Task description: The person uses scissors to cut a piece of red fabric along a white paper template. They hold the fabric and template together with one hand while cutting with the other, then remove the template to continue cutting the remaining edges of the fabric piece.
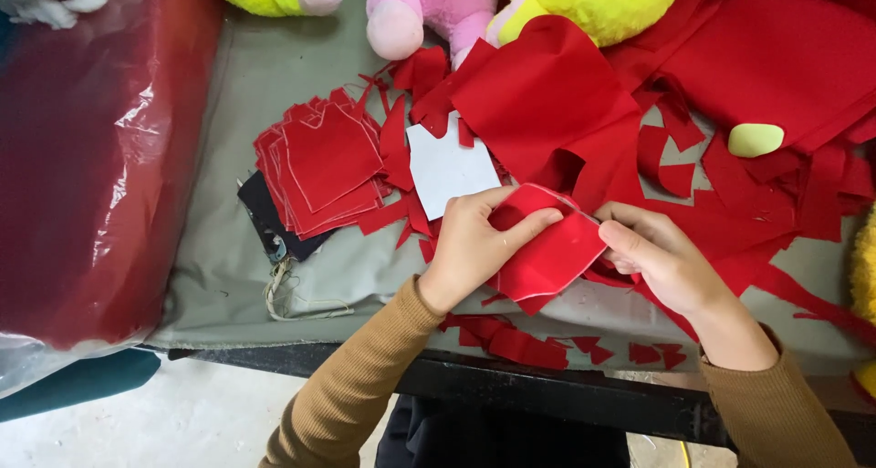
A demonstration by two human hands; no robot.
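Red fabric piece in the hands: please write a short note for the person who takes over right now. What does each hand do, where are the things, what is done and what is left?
Left hand: grips the red fabric piece, thumb on top.
Right hand: holds the same piece at its right edge; any tool in it is hidden.
Things: stack of cut red pieces lies up-left of the hands, white card template beside it, large red cloth behind, yellow chalk-like piece at right, red scraps near the table edge.
Done: many pieces are cut and stacked.
Left: the piece in hand is not yet on the stack; much uncut cloth remains.

Plush toys [429, 7], white card [447, 169], cut stack [324, 162]
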